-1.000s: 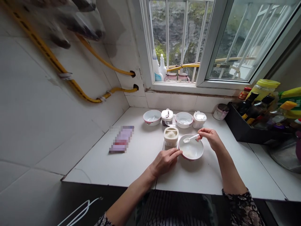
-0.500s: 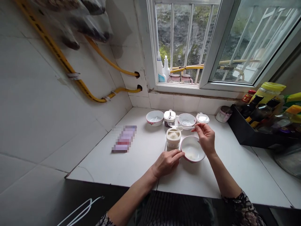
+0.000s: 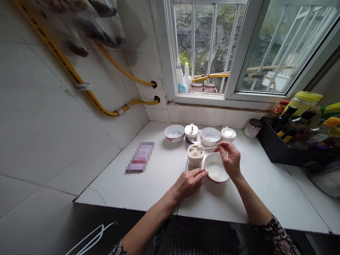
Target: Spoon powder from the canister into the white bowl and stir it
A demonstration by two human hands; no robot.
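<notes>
My right hand (image 3: 230, 158) is closed in a pinch on the handle of a small white spoon (image 3: 211, 147). The spoon's head dips into the open jar (image 3: 195, 162), which holds white granules like sugar or salt. Close in front of that jar, to its right, stands a white bowl (image 3: 216, 166) with a pink rim and a little of the white granules in the bottom. My left hand (image 3: 189, 182) has its fingers closed on the bowl's left rim; the thumb is partly hidden. My right hand hangs over the bowl's right side and covers part of it.
Behind are two more bowls, one white flowered bowl (image 3: 174, 133) and another bowl (image 3: 210, 136), with a dark-filled jar (image 3: 191, 133) and a lidded jar (image 3: 228, 134). A black bin (image 3: 281, 148) of bottles stands right. A blurred purple packet (image 3: 140, 157) lies left.
The spoon has gone from above the jar down into its granules, my right hand shifting slightly left with it. My left hand stays at the bowl's rim.
</notes>
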